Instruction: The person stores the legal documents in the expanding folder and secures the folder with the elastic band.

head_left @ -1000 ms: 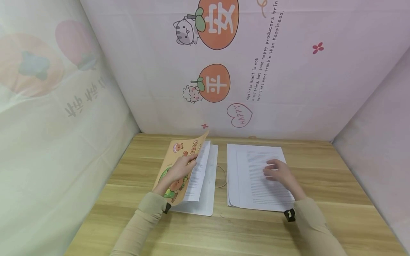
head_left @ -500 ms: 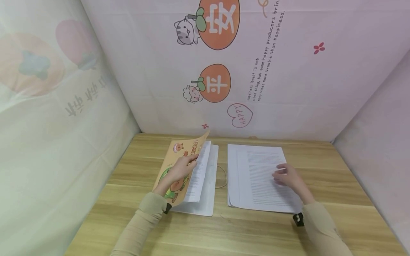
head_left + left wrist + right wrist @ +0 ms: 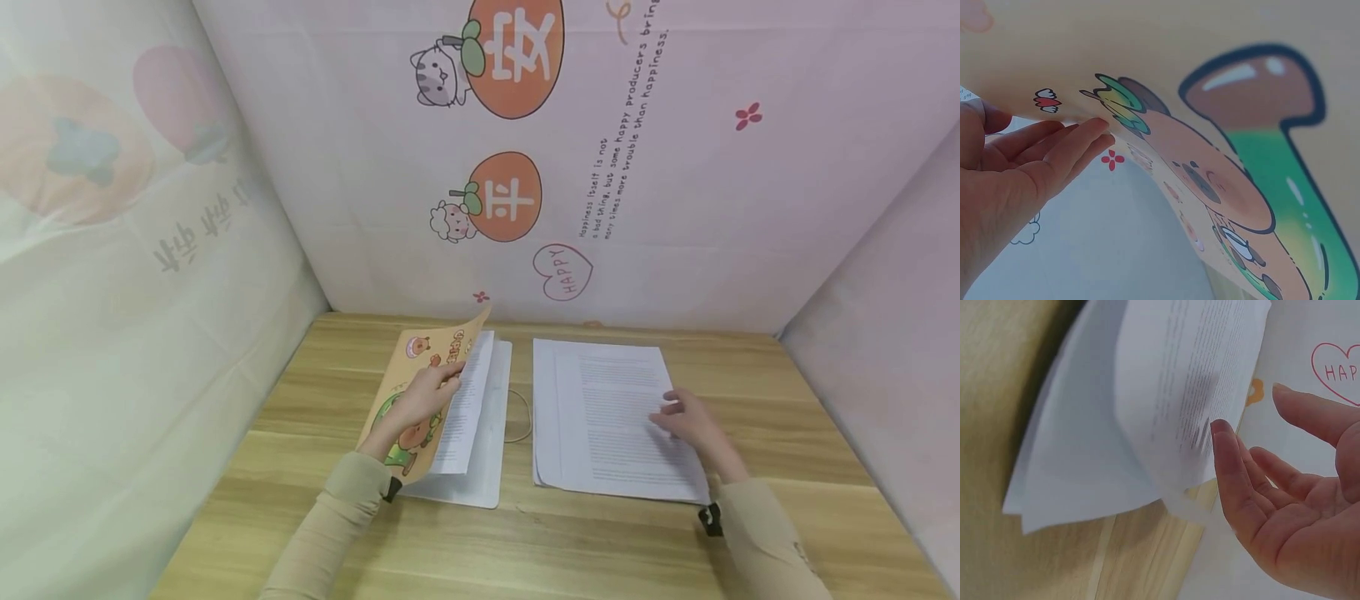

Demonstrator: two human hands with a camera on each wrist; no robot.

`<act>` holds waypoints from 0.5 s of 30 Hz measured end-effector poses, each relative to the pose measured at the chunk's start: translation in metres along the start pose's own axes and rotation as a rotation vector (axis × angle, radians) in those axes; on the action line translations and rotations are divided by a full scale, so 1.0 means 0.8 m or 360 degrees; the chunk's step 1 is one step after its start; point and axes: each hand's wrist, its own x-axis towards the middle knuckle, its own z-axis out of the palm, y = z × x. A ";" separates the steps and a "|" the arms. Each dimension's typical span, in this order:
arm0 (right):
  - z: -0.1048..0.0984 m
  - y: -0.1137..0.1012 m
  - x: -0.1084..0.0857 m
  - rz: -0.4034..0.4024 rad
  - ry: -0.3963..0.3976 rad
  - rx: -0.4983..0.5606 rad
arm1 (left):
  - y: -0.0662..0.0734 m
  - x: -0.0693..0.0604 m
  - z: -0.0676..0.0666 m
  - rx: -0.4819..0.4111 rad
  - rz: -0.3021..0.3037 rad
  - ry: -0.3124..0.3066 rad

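My left hand (image 3: 423, 398) holds up the cartoon-printed cover (image 3: 408, 367) of a folder by its right edge, and the cover stands tilted. Inside the folder lie printed sheets (image 3: 467, 417) above a pale back cover (image 3: 491, 450). In the left wrist view the fingers of my left hand (image 3: 1029, 156) are at the cover's edge (image 3: 1147, 56). To the right lies a stack of printed paper (image 3: 600, 417). Over its right side is my right hand (image 3: 693, 423), fingers spread and slightly bent, holding nothing; the right wrist view shows this hand (image 3: 1297, 506) beside the sheets (image 3: 1166, 394).
A thin elastic loop (image 3: 528, 417) lies between the folder and the paper stack. The wooden table (image 3: 570, 550) meets a printed cloth wall (image 3: 660, 283) at the back, with cloth on the left (image 3: 247, 333) and right (image 3: 885, 292) as well.
My right hand has moved right and slightly toward the near side, from the middle of the printed page to its right edge. My left hand and the raised cover have stayed nearly still.
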 end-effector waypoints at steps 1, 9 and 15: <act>0.000 0.001 0.000 0.0012 0.0002 -0.0017 | 0.000 0.000 0.000 -0.0004 0.0000 -0.0004; -0.004 0.007 0.000 0.0033 0.0039 -0.0181 | -0.005 -0.002 0.001 0.0018 0.0012 0.0033; -0.004 0.012 0.001 -0.0012 0.0092 -0.0291 | -0.007 0.000 0.001 0.0025 0.0023 0.0053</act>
